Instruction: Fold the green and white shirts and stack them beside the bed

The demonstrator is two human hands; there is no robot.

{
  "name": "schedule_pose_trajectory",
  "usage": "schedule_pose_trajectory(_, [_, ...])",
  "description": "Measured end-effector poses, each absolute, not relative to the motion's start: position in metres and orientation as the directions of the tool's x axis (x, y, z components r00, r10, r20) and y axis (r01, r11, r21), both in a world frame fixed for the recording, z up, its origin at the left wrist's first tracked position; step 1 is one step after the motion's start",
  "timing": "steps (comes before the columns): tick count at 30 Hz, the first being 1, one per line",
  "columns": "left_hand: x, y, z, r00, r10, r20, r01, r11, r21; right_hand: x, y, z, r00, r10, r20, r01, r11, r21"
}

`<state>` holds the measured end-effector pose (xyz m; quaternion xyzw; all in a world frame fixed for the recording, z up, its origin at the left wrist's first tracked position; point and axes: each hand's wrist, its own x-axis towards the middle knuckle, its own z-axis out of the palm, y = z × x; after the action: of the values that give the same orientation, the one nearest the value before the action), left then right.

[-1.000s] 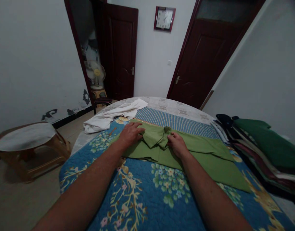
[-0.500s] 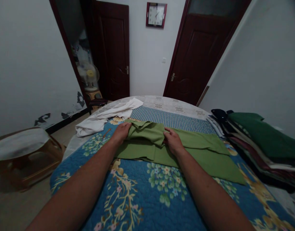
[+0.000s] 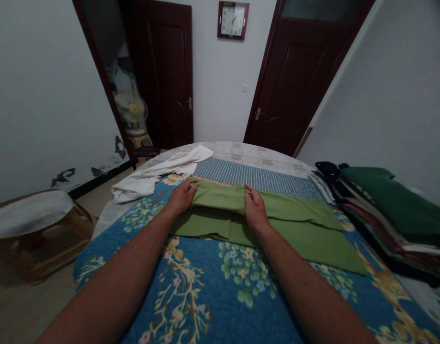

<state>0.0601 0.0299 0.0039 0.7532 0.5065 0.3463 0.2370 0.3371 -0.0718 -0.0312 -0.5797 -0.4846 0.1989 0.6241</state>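
A green garment [image 3: 298, 239] lies lengthwise across a blue floral quilt [image 3: 205, 286], its upper layer folded over at the left part. My left hand [image 3: 183, 196] pinches the upper left corner of that layer. With thumb and fingers closed, my right hand [image 3: 254, 206] grips the same layer near its middle. The cloth between the two hands is slightly raised, with a shadowed gap under its near edge. The right half of the garment lies flat on the quilt.
A white cloth [image 3: 137, 184] lies crumpled at the table's left edge. Folded clothes with a green piece on top [image 3: 395, 196] are stacked at the right. A stool [image 3: 33, 215] stands at the left, and a fan [image 3: 134, 110] is by the doorway.
The cloth between my hands is smoother and flatter; its bunched upper edge has straightened. My right hand has turned slightly and its fingers now lie over the cloth's upper edge.
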Motion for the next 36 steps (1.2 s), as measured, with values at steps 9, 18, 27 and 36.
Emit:
schedule_pose_trajectory(9, [0.045, 0.032, 0.014, 0.262, 0.925, 0.274, 0.652, -0.379, 0.657, 0.332, -0.078, -0.03, 0.335, 0.821, 0.462, 0.561, 0.22, -0.798])
schedule_pose_trajectory(18, [0.015, 0.016, 0.032, 0.542, 0.835, -0.092, 0.711, -0.397, 0.581, 0.336, -0.073, -0.038, 0.384, 0.818, 0.429, 0.559, 0.164, -0.813])
schedule_pose_trajectory(27, [0.038, 0.013, 0.024, 0.482, 0.876, -0.016, 0.655, -0.349, 0.67, 0.334, -0.091, -0.017, 0.352, 0.888, 0.296, 0.797, -0.118, -0.592])
schedule_pose_trajectory(36, [0.04, 0.018, 0.019, 0.28, 0.96, 0.015, 0.647, -0.2, 0.735, 0.332, -0.096, -0.007, 0.336, 0.91, 0.242, 0.91, -0.248, -0.332])
